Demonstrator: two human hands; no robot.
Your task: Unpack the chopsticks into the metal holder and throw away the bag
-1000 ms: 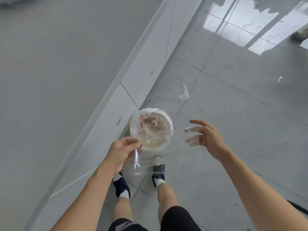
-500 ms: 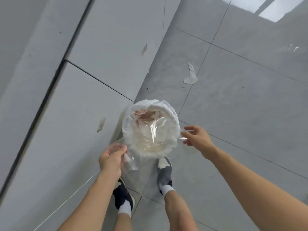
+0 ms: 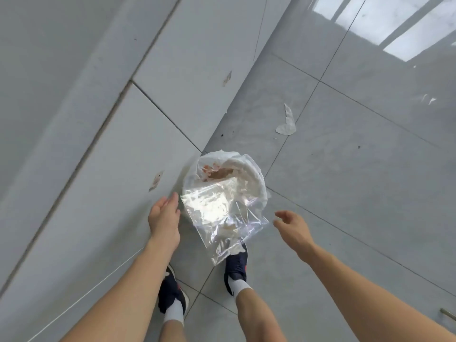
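A clear plastic bag (image 3: 222,213) hangs loose in the air over the near rim of a white-lined trash bin (image 3: 251,174) on the floor, free of both hands. My left hand (image 3: 164,215) is just left of the bag with straight fingers, holding nothing. My right hand (image 3: 292,227) is to the right of the bag, fingers relaxed and spread, also holding nothing. The bin has scraps of reddish-brown waste inside. No chopsticks or metal holder are in view.
The bin stands at the foot of a grey tiled wall (image 3: 123,169) on my left. My two feet in dark shoes (image 3: 237,265) are right behind it. A torn white paper scrap (image 3: 286,124) lies on the floor tiles beyond the bin.
Both hands were pinching the bag's edges over the bin. Now they have let go and pulled apart, and the bag is dropping toward the bin.
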